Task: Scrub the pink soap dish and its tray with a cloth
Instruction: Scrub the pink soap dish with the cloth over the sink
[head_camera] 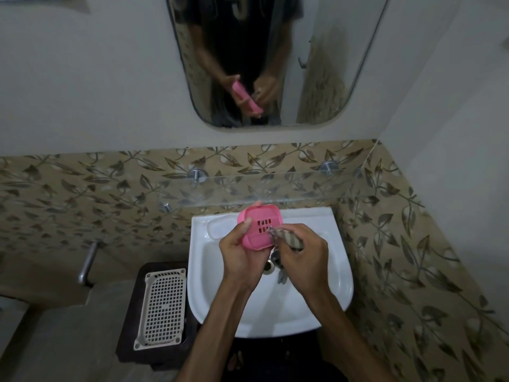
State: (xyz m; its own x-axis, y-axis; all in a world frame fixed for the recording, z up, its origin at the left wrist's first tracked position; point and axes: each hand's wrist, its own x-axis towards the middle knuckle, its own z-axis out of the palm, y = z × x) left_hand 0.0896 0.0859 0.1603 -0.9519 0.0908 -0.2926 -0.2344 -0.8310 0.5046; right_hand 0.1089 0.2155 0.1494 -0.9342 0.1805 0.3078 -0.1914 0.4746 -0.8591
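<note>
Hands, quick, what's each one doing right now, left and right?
Left hand: fingers curled round the pink soap dish, holding it over the sink.
Right hand: fingers gripping the cloth, pressed against the dish.

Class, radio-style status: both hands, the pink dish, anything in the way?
Left hand grips pink soap dish over the sink. Right hand holds cloth against the dish's slotted face. Nothing in the way.

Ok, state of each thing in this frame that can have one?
pink soap dish: held over the sink, slotted face up
cloth: bunched, pressed against the dish
left hand: gripping the dish
right hand: gripping the cloth
sink: tap not visibly running
</note>
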